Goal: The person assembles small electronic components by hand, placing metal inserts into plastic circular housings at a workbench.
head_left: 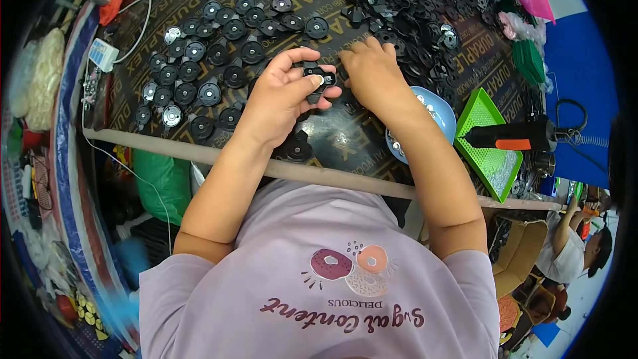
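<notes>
My left hand (282, 96) is closed around a small black plastic part (312, 90), with its thumb pressed on a little pale piece in the part's hollow. To the right, my right hand (372, 76) is lowered at the near edge of a heap of black plastic parts (419, 33). Its fingers are bent and drawn in, and whatever they grip, if anything, is hidden. Round black parts with shiny discs (209, 93) lie spread over the table on the left. Just below my left hand sits another black part (296, 148).
A blue dish (442, 110) with small metal pieces stands beside my right forearm. Right of it are a green basket (482, 110) and a black-and-orange powered screwdriver (512, 138). A white box (102, 54) with a cable lies at the left. A co-worker (565, 246) sits far right.
</notes>
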Action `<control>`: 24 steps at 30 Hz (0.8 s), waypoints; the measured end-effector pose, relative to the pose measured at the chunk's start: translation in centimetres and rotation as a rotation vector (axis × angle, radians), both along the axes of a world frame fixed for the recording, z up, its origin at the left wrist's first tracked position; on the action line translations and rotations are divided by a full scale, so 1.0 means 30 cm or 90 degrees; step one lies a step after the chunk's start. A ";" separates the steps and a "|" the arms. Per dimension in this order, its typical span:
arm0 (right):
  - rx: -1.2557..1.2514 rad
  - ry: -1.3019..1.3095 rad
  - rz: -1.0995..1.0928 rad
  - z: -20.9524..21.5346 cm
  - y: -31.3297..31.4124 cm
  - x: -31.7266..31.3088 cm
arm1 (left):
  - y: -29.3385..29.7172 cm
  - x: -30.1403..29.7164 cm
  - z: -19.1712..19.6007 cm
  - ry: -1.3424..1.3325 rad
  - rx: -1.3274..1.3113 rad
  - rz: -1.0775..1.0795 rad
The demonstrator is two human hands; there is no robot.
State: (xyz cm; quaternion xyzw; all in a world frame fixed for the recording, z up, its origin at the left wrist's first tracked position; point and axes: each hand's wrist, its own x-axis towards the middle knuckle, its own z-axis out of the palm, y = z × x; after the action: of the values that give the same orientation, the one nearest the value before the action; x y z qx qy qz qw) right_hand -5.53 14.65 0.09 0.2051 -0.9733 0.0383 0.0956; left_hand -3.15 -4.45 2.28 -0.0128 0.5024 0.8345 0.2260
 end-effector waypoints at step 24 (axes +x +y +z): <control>-0.273 -0.130 0.105 0.012 0.022 0.068 | -0.131 -0.028 -0.001 -0.016 0.146 0.000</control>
State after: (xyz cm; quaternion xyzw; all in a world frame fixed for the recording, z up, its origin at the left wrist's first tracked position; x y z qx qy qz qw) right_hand -3.47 15.32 0.46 0.2537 -0.9276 0.2720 0.0347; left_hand -4.00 -8.38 2.23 0.0029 0.4009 0.8862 0.2323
